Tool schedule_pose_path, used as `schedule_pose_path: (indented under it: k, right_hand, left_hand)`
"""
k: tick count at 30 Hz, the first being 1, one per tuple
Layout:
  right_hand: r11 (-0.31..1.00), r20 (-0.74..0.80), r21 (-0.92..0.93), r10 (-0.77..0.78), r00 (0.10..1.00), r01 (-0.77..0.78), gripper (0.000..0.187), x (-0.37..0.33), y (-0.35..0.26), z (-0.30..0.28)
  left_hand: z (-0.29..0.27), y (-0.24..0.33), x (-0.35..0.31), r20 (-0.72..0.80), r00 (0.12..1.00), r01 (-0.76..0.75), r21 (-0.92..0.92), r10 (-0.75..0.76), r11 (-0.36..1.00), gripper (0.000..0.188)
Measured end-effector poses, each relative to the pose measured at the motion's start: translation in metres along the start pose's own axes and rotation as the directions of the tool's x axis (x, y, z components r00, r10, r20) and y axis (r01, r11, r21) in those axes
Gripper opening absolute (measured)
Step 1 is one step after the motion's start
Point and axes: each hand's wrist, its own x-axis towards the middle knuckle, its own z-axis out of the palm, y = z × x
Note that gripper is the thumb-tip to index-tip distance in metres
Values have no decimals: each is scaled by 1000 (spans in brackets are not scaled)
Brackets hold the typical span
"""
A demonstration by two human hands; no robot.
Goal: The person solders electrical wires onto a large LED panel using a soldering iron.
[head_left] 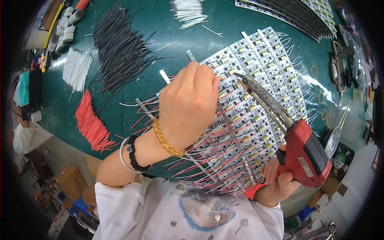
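My left hand (188,102) is closed in a pinch over the far left part of a panel of small circuit boards (276,74). A short red wire (222,79) sticks out at its fingertips. In my right hand (276,180) is a red soldering gun (304,158), with its blackened tip close to the left fingertips, above the boards. Small yellow components sit in rows across the panel. Many red and white wires (216,150) trail from its near left side, and white wires loop off the right edge. My left palm and the wires beneath it are hidden.
Bundles of black wires (120,52), red wires (92,122) and white wires (77,68) lie on the green table (168,32) at left. More white wires (189,12) lie at the back. Stacked board panels (296,16) stand far right, with rubber bands (314,72) nearby.
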Motion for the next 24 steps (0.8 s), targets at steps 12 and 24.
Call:
schedule_pose_path:
  k: [12, 24]
  right_hand:
    - [995, -32, 84, -42, 999, 45, 79, -17, 3, -22]
    - [996, 91, 91, -15, 996, 7, 72, -17, 11, -24]
  left_hand:
    - [-26, 13, 3, 51, 996, 79, -224, -70, 971, 8]
    - [-4, 9, -3, 47, 999, -9, -73, 12, 997, 13]
